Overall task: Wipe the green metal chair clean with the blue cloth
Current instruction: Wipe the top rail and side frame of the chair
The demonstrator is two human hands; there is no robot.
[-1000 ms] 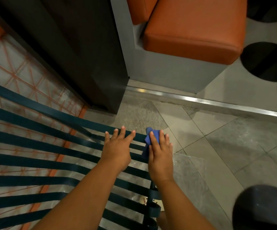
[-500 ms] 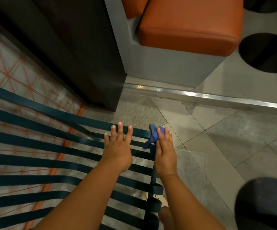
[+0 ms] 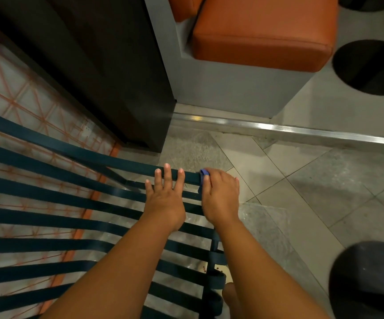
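The green metal chair [image 3: 48, 192] fills the lower left, its dark slats running left to right to a curled side rail. My left hand [image 3: 165, 196] lies flat on the slats with straight fingers reaching the far slat. My right hand [image 3: 221, 196] covers the blue cloth [image 3: 203, 174] at the chair's far right corner, fingers curled over it. Only a small bit of the cloth shows beside my thumb.
A dark wall panel [image 3: 94, 65] and a grey bench base with an orange cushion [image 3: 262, 38] stand beyond the chair. A metal floor strip [image 3: 301, 132] crosses the tiles. Black round table bases [image 3: 370, 67] sit at right, one [image 3: 368, 279] near my right arm.
My right hand has slid up and over the chair's far corner, so most of the blue cloth is now hidden under it. My left hand stays flat on the slats.
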